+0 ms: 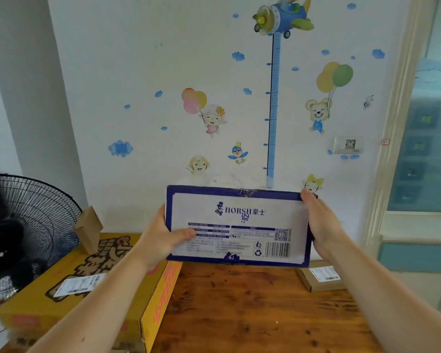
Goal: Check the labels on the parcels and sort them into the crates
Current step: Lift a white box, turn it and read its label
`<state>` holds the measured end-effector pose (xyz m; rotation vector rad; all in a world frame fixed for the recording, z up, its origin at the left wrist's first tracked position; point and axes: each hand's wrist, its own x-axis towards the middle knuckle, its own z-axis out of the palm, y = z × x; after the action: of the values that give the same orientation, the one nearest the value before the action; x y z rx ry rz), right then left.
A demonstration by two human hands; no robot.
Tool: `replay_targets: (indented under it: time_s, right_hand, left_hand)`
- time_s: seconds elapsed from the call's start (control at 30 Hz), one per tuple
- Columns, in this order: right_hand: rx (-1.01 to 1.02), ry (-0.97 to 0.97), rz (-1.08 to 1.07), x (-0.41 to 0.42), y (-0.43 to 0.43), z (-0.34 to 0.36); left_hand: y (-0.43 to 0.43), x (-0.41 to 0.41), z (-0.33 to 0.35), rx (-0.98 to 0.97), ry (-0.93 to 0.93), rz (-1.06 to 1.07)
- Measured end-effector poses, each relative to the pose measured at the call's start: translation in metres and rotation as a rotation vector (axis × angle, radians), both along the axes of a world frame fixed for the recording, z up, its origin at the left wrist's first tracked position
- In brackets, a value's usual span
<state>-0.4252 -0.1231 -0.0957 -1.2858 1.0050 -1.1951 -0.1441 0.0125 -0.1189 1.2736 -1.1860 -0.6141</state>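
Blue-edged white box [239, 225], printed face towards me, is held upright in the air above the wooden bench [252, 314]. My left hand [161, 238] grips its left edge, thumb laid across the front over the small print, fingers curled out of sight behind. My right hand [321, 222] clasps the right edge the same way. On the bench a yellow box [87, 301] lies at left and a small brown parcel [318, 278] at right, each bearing a white label. A fan [36, 212] stands far left.
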Motion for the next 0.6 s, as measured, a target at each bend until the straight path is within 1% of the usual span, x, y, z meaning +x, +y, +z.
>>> replay_targets:
  time_s: [0.03, 0.1, 0.2, 0.33, 0.47, 0.57, 0.6]
  right_hand:
    - [-0.002, -0.017, -0.003, -0.002, 0.002, 0.001]
    - [-0.03, -0.022, -0.023, -0.006, 0.002, 0.0]
    - [-0.07, -0.042, -0.015, -0.009, 0.004, -0.005]
    - [-0.074, -0.004, 0.076, -0.011, 0.004, -0.007]
    - [-0.045, 0.091, 0.193, -0.012, -0.003, -0.012]
    - [-0.085, 0.206, 0.135, -0.005, -0.002, -0.018]
    - [-0.079, 0.212, 0.104, -0.003, 0.0, -0.018]
  left_hand:
    - [0.002, -0.002, 0.001, -0.008, 0.028, -0.002]
    - [0.005, -0.001, 0.003, -0.004, 0.14, -0.021]
    - [0.002, 0.003, 0.011, 0.053, 0.322, 0.0]
    - [-0.003, 0.008, 0.011, 0.149, 0.304, 0.018]
    - [0.0, 0.015, 0.006, 0.166, 0.322, -0.014]
    - [0.002, 0.014, 0.001, 0.189, 0.265, -0.043]
    - [0.0, 0.015, 0.0, 0.182, 0.256, -0.033]
